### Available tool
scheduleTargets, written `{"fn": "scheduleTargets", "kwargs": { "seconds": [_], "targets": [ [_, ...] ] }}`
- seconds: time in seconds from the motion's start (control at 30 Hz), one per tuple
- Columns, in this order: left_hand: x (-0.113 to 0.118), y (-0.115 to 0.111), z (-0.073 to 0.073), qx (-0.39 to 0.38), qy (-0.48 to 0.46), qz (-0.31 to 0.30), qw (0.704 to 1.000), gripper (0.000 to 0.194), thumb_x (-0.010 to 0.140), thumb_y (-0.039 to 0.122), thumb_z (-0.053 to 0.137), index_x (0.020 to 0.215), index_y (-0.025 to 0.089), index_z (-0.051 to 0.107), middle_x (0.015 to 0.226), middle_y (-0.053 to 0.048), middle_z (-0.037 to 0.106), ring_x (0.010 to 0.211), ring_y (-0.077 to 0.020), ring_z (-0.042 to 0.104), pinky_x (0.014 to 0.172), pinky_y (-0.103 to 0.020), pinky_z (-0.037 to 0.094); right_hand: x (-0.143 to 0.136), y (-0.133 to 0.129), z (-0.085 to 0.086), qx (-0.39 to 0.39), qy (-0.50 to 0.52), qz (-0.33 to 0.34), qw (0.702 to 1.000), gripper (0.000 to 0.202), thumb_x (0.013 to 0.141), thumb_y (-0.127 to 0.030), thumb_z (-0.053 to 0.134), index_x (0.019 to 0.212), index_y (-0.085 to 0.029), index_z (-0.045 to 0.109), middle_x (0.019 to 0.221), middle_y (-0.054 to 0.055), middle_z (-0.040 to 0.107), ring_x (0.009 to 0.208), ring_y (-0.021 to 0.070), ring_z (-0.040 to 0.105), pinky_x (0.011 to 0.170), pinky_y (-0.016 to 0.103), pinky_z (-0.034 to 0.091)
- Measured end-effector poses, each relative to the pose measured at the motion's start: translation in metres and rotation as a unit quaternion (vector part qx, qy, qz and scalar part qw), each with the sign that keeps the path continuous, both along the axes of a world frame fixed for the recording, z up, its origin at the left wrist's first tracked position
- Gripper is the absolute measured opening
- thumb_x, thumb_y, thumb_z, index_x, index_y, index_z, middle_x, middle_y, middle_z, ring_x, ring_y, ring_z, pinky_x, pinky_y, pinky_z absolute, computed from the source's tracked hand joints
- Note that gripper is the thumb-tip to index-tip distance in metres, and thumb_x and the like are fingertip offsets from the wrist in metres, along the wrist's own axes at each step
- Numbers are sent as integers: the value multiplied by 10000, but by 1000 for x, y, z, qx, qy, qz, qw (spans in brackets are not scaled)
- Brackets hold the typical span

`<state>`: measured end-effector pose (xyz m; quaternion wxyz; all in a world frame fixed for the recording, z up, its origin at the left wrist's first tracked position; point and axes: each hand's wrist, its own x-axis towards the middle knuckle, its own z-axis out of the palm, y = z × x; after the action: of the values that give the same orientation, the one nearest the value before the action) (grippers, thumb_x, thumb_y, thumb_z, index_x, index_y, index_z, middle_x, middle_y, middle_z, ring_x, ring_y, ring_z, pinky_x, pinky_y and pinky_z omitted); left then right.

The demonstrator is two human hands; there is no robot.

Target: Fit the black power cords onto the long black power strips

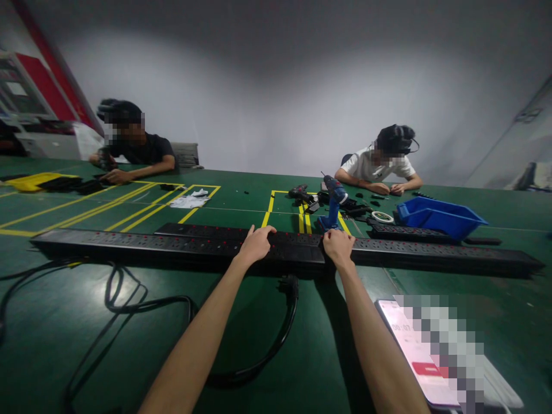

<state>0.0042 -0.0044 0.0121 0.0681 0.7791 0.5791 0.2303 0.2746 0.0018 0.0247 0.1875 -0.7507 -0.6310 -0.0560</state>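
A long black power strip (142,244) with rows of sockets and small red marks lies across the green table in front of me. My left hand (256,244) grips it near the middle, thumb stretched to the right along its top. Farther right, my right hand (339,247) is closed on the same strip with its fingers curled over the far side, where the fingertips are hidden. Behind it, partly covered, rests a second black power strip (190,229). Between my forearms sits a black plug (290,284) on a thick cable (276,345).
Past my right hand stands a blue cordless drill (332,201), near a tape roll (382,217) and a blue bin (440,214). Cables (146,302) loop at left; a lit phone (414,351) lies at right. Two co-workers (146,149) (379,167) sit across the table.
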Motion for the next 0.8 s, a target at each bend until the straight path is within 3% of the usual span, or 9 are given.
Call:
{"fn": "scheduleTargets", "kwargs": {
  "seconds": [0.17,0.23,0.3,0.37,0.4,0.53,0.6,0.7,0.8],
  "targets": [
    [-1,0,-2,5,1,-11,1000,541,791,26,389,1228,274,592,1290,-24,645,1249,-196,549,1219,-511,78,-22,-23,55,-18,22,55,998,333,915,-246,415,1062,-171,704,1081,142,701,1009,247,632,856,342,419],
    [-1,1,-3,4,0,-7,1000,534,793,30,389,1224,274,590,1270,-24,657,1227,-194,566,1219,-509,76,-36,-41,77,-140,47,136,980,314,904,-277,443,992,-158,720,929,122,734,847,213,675,751,291,468],
    [-1,2,-3,5,0,-4,1000,521,794,38,397,1216,275,589,1245,-23,669,1198,-194,585,1219,-511,74,-54,-59,89,-320,53,213,922,307,886,-320,487,870,-137,732,756,105,730,674,192,680,656,270,496],
    [-1,2,-4,4,1,-3,1000,505,792,43,405,1200,274,593,1237,-24,674,1190,-197,591,1217,-514,72,-72,-74,88,-422,14,234,876,318,856,-364,544,774,-117,727,656,114,706,602,210,680,608,288,518],
    [-1,2,-4,3,1,-3,1000,499,791,43,406,1192,273,596,1235,-25,675,1192,-198,590,1216,-515,72,-81,-80,84,-437,-11,234,869,310,832,-378,585,753,-113,724,640,121,700,611,226,689,607,299,528],
    [-1,2,-3,0,1,1,1000,498,783,38,411,1185,262,601,1210,-35,688,1183,-201,596,1215,-508,88,-105,-92,60,-356,-82,259,894,241,688,-341,767,783,-126,715,705,133,714,807,289,719,696,319,551],
    [-2,2,-3,2,-3,-2,1000,508,781,36,414,1198,262,597,1203,-34,691,1182,-201,596,1214,-508,91,-107,-91,52,-343,-77,280,893,248,669,-328,789,792,-134,698,683,112,708,801,283,719,707,321,554],
    [-3,1,-1,2,-11,-4,1000,497,793,38,402,1185,267,605,1213,-27,687,1193,-196,589,1214,-509,81,-99,-78,52,-351,53,302,884,364,663,-358,809,924,-155,656,643,33,690,622,202,698,630,275,554],
    [-4,1,0,-3,-12,-7,1000,435,810,83,430,1164,259,613,1216,-41,685,1185,-213,596,1206,-526,100,-92,-46,62,-286,233,327,870,436,715,-381,791,1046,-173,597,723,14,702,568,149,675,559,225,545]
  ]
}}
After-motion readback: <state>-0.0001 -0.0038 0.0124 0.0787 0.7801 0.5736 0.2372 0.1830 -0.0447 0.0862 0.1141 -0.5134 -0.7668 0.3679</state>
